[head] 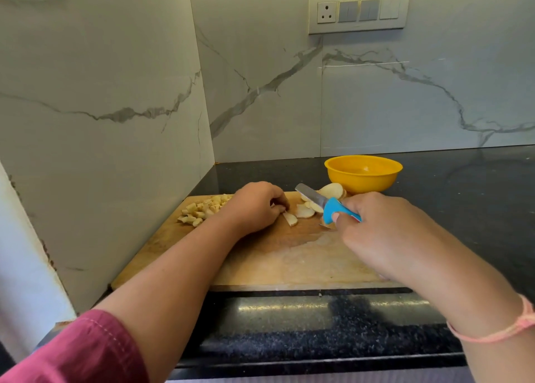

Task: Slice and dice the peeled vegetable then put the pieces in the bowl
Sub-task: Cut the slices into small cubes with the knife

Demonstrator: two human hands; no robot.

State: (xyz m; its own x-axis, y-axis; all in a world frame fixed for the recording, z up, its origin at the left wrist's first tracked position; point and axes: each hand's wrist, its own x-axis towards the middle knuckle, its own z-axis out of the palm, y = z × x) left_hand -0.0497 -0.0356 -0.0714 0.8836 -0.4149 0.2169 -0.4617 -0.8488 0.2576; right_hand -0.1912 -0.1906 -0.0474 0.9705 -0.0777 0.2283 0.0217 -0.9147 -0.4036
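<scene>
Vegetable slices [304, 210] (pale) by blue-handled knife [328, 207]

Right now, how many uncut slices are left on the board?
4 slices visible: one at the fingers of the left hand, one right of it, one under the knife, one large beside the bowl. Others may be hidden.

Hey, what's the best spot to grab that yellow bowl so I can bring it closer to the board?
Take the yellow bowl by its rim on the right side, thumb inside, fingers under the flared wall. It stands upright and open-topped, and cut slices crowd its front left.
</scene>
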